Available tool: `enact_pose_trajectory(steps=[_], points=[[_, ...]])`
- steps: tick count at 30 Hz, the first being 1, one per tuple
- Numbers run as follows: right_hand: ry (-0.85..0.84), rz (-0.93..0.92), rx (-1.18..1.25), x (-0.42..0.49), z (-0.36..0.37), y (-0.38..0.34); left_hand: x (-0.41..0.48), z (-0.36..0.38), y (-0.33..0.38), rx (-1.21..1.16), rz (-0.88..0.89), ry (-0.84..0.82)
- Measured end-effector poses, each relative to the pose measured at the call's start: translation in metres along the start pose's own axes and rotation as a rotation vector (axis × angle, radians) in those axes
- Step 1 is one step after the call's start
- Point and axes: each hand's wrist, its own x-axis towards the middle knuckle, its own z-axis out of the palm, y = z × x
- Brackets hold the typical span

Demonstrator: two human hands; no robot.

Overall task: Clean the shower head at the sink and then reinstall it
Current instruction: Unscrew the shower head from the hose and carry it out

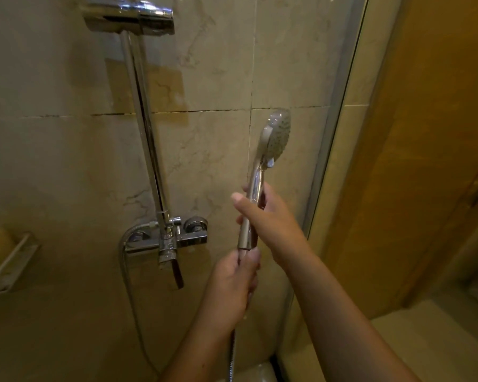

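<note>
Shower head [279, 135] is held upright in front of the tiled wall [66, 161], to the right of the riser rail [146, 119] and mixer tap [166, 239]. Its spray face is turned right, toward the glass panel [340, 133]. Right hand [271, 216]: grip clenched round mid-handle, thumb sticking out left. Left hand [232, 282]: grip pinching the handle's bottom end where the hose [231, 354] joins. Hose hangs down below that hand. Soap shelf [11, 260] on the wall, far left.
</note>
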Motion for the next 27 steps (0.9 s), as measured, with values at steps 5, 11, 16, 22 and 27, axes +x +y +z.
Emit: enact_pose_trajectory(steps=[5,11,16,22,27], points=[[0.090,0.003,-0.282,0.000,-0.002,0.011,0.002,0.002,-0.021,0.199,0.094,0.141],[0.124,0.028,0.115,-0.006,-0.001,0.013,0.001,0.003,-0.027,0.123,0.113,0.142],[-0.010,-0.002,0.472,-0.009,-0.002,0.007,-0.004,0.003,-0.020,0.075,0.151,0.093],[-0.339,0.077,0.984,-0.007,-0.004,0.013,-0.010,-0.003,-0.016,-0.279,-0.022,-0.136],[-0.465,0.105,1.081,-0.009,0.001,0.024,-0.015,-0.008,-0.020,-0.421,-0.073,-0.217]])
